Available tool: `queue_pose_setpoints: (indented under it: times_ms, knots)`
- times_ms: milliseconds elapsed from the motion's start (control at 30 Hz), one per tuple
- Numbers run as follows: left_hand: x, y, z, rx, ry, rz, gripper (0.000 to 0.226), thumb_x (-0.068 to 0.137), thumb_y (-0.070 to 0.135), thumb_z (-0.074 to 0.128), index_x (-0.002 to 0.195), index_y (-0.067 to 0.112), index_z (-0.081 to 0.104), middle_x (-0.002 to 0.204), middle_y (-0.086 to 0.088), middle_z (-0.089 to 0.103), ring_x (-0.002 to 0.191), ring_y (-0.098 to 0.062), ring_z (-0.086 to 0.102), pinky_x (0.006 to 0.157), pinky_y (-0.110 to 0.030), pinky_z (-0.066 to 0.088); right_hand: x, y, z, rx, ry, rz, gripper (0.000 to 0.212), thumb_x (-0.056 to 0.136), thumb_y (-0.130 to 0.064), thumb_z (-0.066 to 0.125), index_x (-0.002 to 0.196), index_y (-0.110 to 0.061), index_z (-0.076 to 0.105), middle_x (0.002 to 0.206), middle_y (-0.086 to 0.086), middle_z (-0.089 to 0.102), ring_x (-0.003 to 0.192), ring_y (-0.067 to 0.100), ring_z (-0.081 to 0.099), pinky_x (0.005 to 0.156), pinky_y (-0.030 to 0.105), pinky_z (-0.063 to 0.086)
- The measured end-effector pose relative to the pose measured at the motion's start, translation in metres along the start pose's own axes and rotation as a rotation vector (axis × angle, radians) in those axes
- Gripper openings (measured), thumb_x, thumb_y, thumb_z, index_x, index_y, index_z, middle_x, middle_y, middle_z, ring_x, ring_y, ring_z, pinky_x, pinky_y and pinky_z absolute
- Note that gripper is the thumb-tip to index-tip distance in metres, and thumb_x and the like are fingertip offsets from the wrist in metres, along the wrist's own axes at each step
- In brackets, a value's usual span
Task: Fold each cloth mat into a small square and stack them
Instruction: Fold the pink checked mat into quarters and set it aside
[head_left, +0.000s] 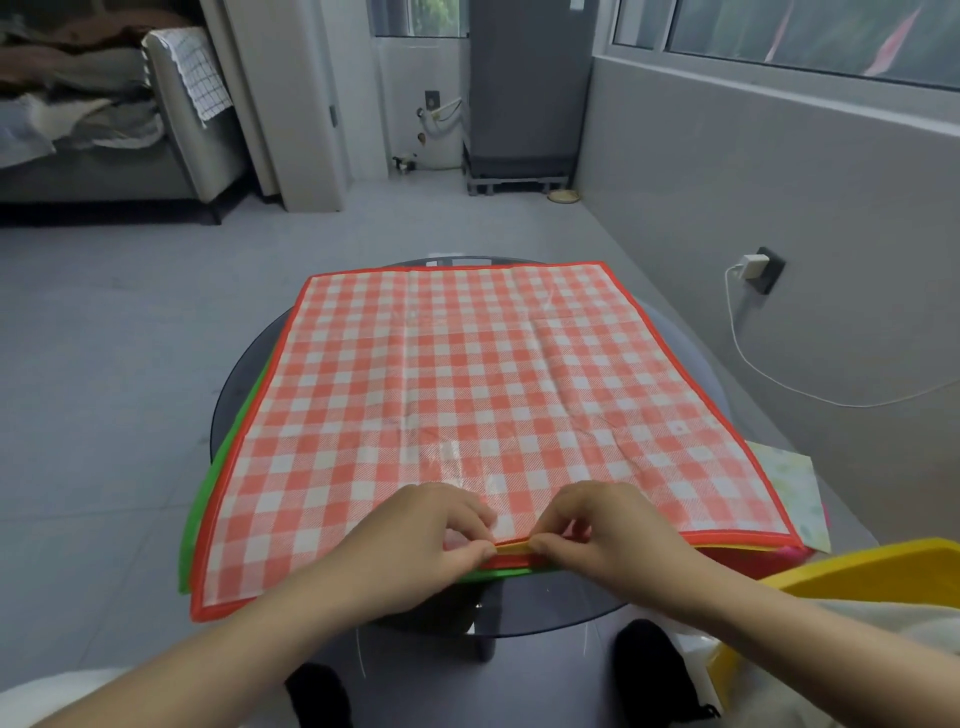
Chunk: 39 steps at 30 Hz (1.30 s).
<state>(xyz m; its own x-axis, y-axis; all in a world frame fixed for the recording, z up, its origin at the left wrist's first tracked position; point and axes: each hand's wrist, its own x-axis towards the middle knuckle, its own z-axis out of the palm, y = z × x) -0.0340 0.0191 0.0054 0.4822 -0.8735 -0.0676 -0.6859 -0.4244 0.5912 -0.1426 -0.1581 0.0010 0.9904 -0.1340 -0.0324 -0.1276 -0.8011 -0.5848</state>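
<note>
A red-and-white checked cloth mat (467, 395) with a red border lies spread flat on top of a pile of mats on a round dark glass table (244, 374). Green (208, 499), yellow and pink edges of other mats show beneath it. My left hand (431, 525) and my right hand (602, 519) sit side by side at the middle of the near edge. Each pinches the checked mat's red hem between thumb and fingers, lifting it slightly off the yellow edge below.
A yellow bin (883, 577) holding pale cloth stands at the near right. A pale floral cloth (795, 488) pokes out right of the pile. A white charger cable (748, 358) hangs along the right wall. A sofa (130, 130) stands at the far left.
</note>
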Motion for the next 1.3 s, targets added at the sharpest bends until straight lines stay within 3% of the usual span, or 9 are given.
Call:
queue_pose_setpoints:
  times_ms: [167, 267, 433, 567, 733, 1000, 1100, 1200, 1300]
  knots:
    - [0.004, 0.003, -0.008, -0.111, -0.047, -0.118, 0.01, 0.084, 0.032, 0.066, 0.086, 0.031, 0.076, 0.11, 0.024, 0.061, 0.104, 0.008, 0.052, 0.093, -0.017, 0.042, 0.007, -0.002, -0.013, 0.124, -0.116, 0.106, 0.01, 0.08, -0.033, 0.069, 0.073, -0.029, 0.074, 0.063, -0.012, 0.063, 0.058, -0.003, 0.053, 0.05, 0.009, 0.037]
    - [0.004, 0.007, -0.009, -0.01, -0.056, -0.082, 0.017, 0.088, 0.035, 0.061, 0.094, 0.027, 0.075, 0.113, 0.019, 0.063, 0.101, 0.005, 0.054, 0.088, -0.015, 0.045, 0.008, -0.004, -0.013, 0.099, -0.113, 0.1, 0.012, 0.082, -0.034, 0.066, 0.073, -0.029, 0.072, 0.06, -0.014, 0.06, 0.057, -0.005, 0.053, 0.051, 0.009, 0.037]
    - [0.0, 0.012, -0.02, 0.052, -0.057, -0.097, 0.025, 0.091, 0.037, 0.055, 0.09, 0.02, 0.074, 0.096, 0.001, 0.07, 0.09, -0.012, 0.062, 0.085, -0.035, 0.051, 0.003, -0.013, -0.012, -0.107, 0.073, -0.037, 0.012, 0.09, -0.035, 0.055, 0.084, -0.03, 0.063, 0.069, -0.02, 0.055, 0.064, 0.0, 0.05, 0.057, 0.013, 0.034]
    - [0.003, 0.017, -0.039, 0.116, 0.124, -0.108, 0.021, 0.092, 0.038, 0.053, 0.088, 0.029, 0.071, 0.081, 0.011, 0.07, 0.077, -0.005, 0.062, 0.074, -0.026, 0.052, 0.007, -0.018, -0.023, -0.428, 0.372, -0.211, 0.023, 0.09, -0.037, 0.05, 0.076, -0.023, 0.064, 0.061, -0.013, 0.06, 0.05, 0.005, 0.049, 0.051, 0.006, 0.016]
    - [0.01, 0.029, -0.059, 0.35, 0.364, -0.052, 0.024, 0.096, 0.04, 0.041, 0.088, 0.031, 0.062, 0.079, 0.01, 0.067, 0.074, -0.01, 0.059, 0.062, -0.022, 0.043, 0.019, -0.026, -0.049, -0.541, 0.564, -0.175, 0.024, 0.085, -0.036, 0.052, 0.066, -0.021, 0.058, 0.046, -0.007, 0.054, 0.037, 0.015, 0.046, 0.047, 0.01, 0.006]
    - [0.015, 0.041, -0.097, 0.483, 0.452, 0.081, 0.022, 0.095, 0.042, 0.042, 0.097, 0.033, 0.062, 0.089, 0.01, 0.068, 0.084, -0.014, 0.058, 0.059, -0.027, 0.029, 0.03, -0.039, -0.073, -0.569, 0.664, -0.26, 0.016, 0.079, -0.032, 0.057, 0.068, -0.023, 0.061, 0.051, -0.008, 0.06, 0.037, 0.017, 0.052, 0.044, 0.01, 0.013]
    - [0.037, 0.027, -0.105, 0.551, 0.558, 0.16, 0.022, 0.093, 0.039, 0.051, 0.086, 0.027, 0.067, 0.076, 0.007, 0.069, 0.073, -0.018, 0.061, 0.049, -0.021, 0.028, 0.052, -0.033, -0.079, -0.576, 0.708, -0.282, 0.015, 0.078, -0.03, 0.059, 0.066, -0.02, 0.061, 0.05, -0.007, 0.058, 0.039, 0.019, 0.051, 0.044, 0.017, 0.02]
    - [0.069, 0.003, -0.102, 0.569, 0.603, 0.195, 0.023, 0.086, 0.034, 0.052, 0.076, 0.021, 0.068, 0.068, 0.005, 0.067, 0.065, -0.024, 0.063, 0.054, -0.027, 0.042, 0.086, -0.017, -0.078, -0.556, 0.696, -0.271, 0.013, 0.079, -0.026, 0.057, 0.069, -0.019, 0.063, 0.058, -0.007, 0.062, 0.052, 0.021, 0.055, 0.059, 0.024, 0.033]
    - [0.094, -0.02, -0.089, 0.523, 0.59, 0.133, 0.02, 0.084, 0.028, 0.051, 0.084, 0.019, 0.069, 0.077, 0.004, 0.07, 0.072, -0.025, 0.065, 0.066, -0.036, 0.047, 0.117, 0.001, -0.067, -0.468, 0.598, -0.199, 0.015, 0.089, -0.025, 0.056, 0.083, -0.017, 0.066, 0.077, -0.002, 0.069, 0.074, 0.025, 0.058, 0.072, 0.033, 0.036]
